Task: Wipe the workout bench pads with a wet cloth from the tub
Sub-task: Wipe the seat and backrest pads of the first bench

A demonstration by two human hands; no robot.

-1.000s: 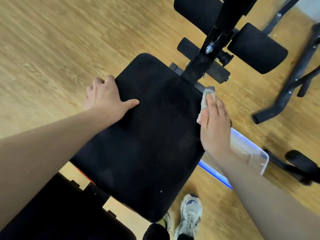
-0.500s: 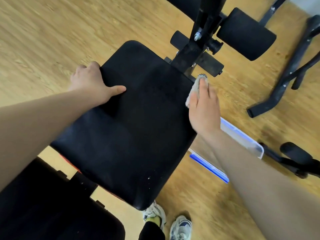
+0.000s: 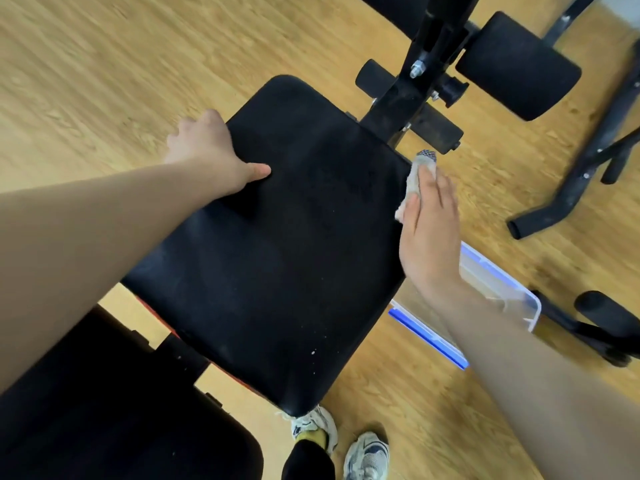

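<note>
A light, yellowish wood-plank floor [image 3: 104, 64] fills the background. At the right a bent black tubular metal frame [image 3: 583, 174] lies on it. Nearer, a black bar with a rounded foam-covered end [image 3: 606, 311] rests on the boards. Two white-and-grey sneakers [image 3: 367, 457] stand at the bottom edge, one showing a yellow sock [image 3: 311, 438] under a black trouser leg [image 3: 308, 462].

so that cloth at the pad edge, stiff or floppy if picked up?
Likely floppy: the cloth is bunched in folds under the right hand, following the seat pad edge. Probably light, since flat fingers alone pin it there. Its textured weave suggests it won't slip easily.
</note>
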